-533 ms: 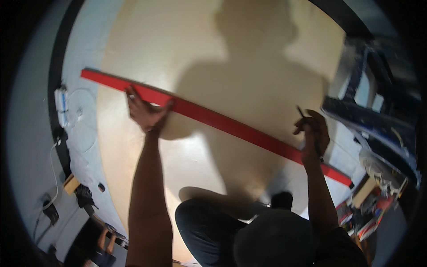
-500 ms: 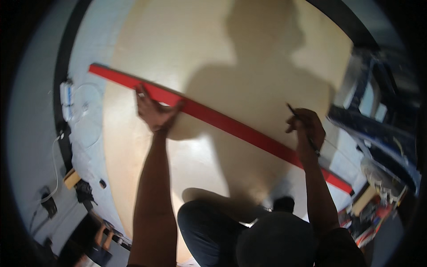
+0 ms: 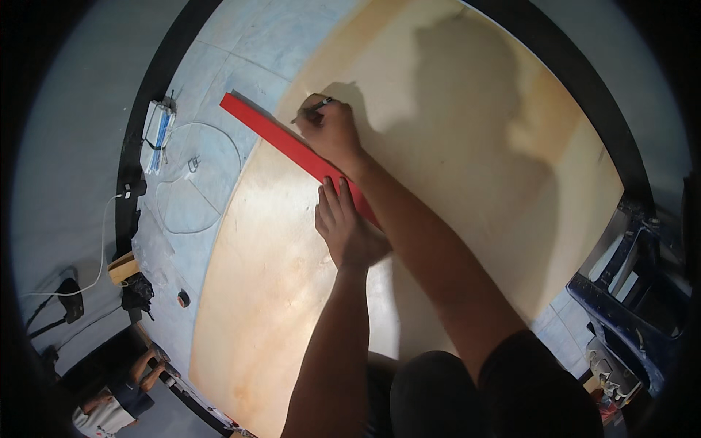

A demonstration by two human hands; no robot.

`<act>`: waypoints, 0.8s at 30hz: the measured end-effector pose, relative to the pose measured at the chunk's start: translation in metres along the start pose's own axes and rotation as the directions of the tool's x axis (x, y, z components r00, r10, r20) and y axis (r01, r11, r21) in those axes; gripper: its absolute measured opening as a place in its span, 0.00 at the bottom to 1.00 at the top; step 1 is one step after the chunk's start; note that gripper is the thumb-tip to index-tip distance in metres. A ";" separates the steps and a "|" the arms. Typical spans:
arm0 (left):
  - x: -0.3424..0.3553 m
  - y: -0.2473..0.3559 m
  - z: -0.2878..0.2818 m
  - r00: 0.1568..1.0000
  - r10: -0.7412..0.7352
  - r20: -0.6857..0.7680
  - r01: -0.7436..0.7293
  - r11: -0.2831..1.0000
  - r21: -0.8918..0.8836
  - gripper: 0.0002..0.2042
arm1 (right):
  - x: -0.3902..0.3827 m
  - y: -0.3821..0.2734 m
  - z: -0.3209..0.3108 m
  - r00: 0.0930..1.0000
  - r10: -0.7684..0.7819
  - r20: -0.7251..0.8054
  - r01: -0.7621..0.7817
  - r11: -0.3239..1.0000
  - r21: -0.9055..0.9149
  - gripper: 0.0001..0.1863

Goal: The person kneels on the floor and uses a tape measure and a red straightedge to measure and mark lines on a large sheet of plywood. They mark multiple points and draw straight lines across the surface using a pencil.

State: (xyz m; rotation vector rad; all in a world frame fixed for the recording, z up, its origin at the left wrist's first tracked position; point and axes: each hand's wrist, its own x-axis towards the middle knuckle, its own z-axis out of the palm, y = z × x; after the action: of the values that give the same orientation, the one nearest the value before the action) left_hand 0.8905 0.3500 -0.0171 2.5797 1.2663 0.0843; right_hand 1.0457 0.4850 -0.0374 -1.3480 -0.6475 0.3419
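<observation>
A long red straightedge lies slantwise across a large pale plywood sheet, its far left end reaching past the sheet's edge. My left hand rests with outstretched fingers on the straightedge, holding nothing. Farther up, my right hand is closed round a dark pen. The pen's tip is close to the sheet, beside the straightedge's upper edge; contact is hard to tell. My right forearm hides the straightedge's lower part.
White cable loops over the tiled floor at the left, near a bundle of thin white and blue sticks. A roll of tape lies lower. A dark blue plastic stool stands at the right. Another person is at lower left.
My right hand has moved with the pen from the straightedge's right part to near its far left end. My left hand's fingers now lie flat on the straightedge. The view has shifted.
</observation>
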 end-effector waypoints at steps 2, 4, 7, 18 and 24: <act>0.001 -0.006 0.004 0.996 -0.024 0.083 0.014 0.993 0.120 0.59 | 0.004 0.010 0.023 0.999 0.040 0.022 -0.039 0.999 -0.033 0.07; 0.003 -0.008 0.006 0.993 -0.027 0.111 0.011 0.990 0.143 0.49 | 0.004 0.020 0.033 0.999 0.031 0.022 -0.031 0.999 -0.018 0.06; 0.001 -0.015 0.016 0.989 0.015 0.146 -0.065 0.936 0.345 0.45 | -0.004 0.031 0.039 0.999 0.036 -0.015 -0.036 0.999 -0.012 0.05; 0.010 -0.015 0.006 0.947 -0.093 0.307 0.048 0.987 0.152 0.49 | -0.004 0.019 0.046 0.971 0.207 0.119 -0.203 0.978 -0.049 0.06; 0.008 -0.021 0.009 0.951 -0.069 0.300 0.045 0.995 0.086 0.48 | -0.002 0.020 0.048 0.973 0.185 0.135 -0.183 0.983 -0.027 0.05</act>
State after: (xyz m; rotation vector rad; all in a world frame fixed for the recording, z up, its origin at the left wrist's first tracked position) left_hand 0.8806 0.3669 -0.0317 2.4934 1.2471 -0.3667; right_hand 1.0173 0.5258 -0.0534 -1.4110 -0.6410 0.5851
